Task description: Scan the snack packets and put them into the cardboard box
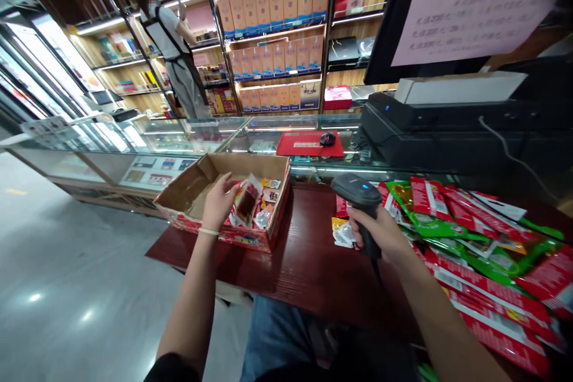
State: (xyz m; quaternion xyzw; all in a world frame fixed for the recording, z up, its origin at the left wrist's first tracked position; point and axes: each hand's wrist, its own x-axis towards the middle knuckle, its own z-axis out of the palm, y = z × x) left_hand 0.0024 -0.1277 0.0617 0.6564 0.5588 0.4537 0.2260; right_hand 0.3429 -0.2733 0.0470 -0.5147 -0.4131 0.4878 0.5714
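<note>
My right hand is wrapped round the handle of a black barcode scanner, whose head points left over the table. Inside the open cardboard box, my left hand has its fingers apart beside a tilted snack packet with a brown filling. The fingertips are close to the packet's edge; whether they touch it I cannot make out. Smaller yellow and white packets lie along the box's right side. Under the scanner, partly behind my right hand, a small yellow and white packet rests on the table.
Red and green snack packets are heaped on the right of the dark red table. Behind stand a glass counter, a mouse on a red mat, and a monitor. A person stands by the shelves.
</note>
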